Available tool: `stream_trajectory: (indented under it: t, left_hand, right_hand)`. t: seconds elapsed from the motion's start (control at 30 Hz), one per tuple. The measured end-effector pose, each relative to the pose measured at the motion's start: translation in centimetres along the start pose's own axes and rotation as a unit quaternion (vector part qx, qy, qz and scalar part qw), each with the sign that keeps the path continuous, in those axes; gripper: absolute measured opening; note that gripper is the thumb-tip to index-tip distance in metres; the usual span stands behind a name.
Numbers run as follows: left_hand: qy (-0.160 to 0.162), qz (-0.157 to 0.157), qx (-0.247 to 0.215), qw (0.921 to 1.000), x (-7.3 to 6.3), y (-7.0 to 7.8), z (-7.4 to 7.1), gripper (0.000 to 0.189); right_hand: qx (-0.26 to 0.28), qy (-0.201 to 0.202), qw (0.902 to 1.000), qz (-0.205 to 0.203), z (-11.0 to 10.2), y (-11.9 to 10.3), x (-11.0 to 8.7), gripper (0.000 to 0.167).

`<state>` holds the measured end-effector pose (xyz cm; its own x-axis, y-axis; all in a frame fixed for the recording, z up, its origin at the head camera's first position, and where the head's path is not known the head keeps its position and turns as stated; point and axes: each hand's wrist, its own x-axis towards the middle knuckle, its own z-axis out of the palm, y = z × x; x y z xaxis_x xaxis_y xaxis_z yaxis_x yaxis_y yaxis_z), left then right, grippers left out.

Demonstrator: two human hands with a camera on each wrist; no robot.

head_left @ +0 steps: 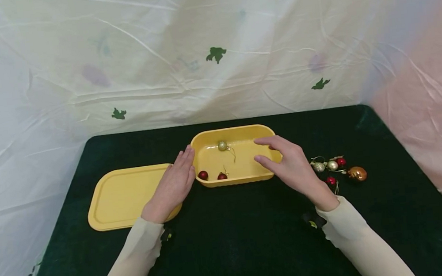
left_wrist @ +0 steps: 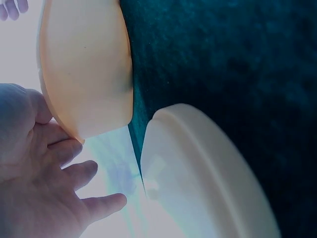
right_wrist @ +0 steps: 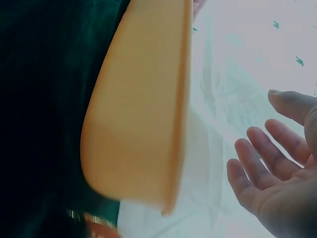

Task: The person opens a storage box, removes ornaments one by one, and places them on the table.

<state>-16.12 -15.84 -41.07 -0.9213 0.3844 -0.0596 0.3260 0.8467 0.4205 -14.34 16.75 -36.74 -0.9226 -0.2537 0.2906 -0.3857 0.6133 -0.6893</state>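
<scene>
A yellow plastic box (head_left: 242, 153) stands on the dark green table. Inside lie a glittery gold bauble (head_left: 222, 146) and two dark red baubles, one (head_left: 203, 175) in the near left corner and another (head_left: 222, 176) by the front wall. My left hand (head_left: 175, 180) reaches over the yellow lid (head_left: 124, 198), fingers fairly straight against the box's left rim; the left wrist view shows the fingertips (left_wrist: 69, 148) right at that rim. Over the box's right end hovers my right hand (head_left: 287, 160), thumb and fingers spread apart with nothing between them.
Right of the box several small baubles lie in a cluster: a silver one (head_left: 319, 166), a pale gold one (head_left: 332, 165), red ones (head_left: 331, 180) and a larger copper one (head_left: 357, 173). A pale cloth with green leaves (head_left: 217, 54) hangs behind the table.
</scene>
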Motion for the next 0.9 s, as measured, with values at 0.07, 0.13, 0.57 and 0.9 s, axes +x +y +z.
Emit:
stream_trajectory:
  t: [0.07,0.13,0.57,0.9]
  left_hand:
    - [0.0,0.0,-0.001,1.0,0.0,0.0,0.0,0.059]
    - [-0.001,-0.001,-0.001,1.0,0.0,0.1,0.0,0.059]
    - [-0.003,-0.004,-0.005,1.0,0.1,0.1,-0.1,0.059]
    - [-0.001,-0.005,-0.004,1.0,0.0,0.0,-0.1,0.059]
  right_hand:
    - [0.005,-0.01,0.9999,0.006,0.6,-0.2,0.6,0.043]
    - [0.011,-0.021,0.9996,0.014,1.2,-0.3,1.2,0.045]
    - [0.014,-0.057,0.9978,0.028,4.8,-0.1,4.8,0.047]
    - [0.028,-0.097,0.9924,0.07,6.5,0.5,6.5,0.049]
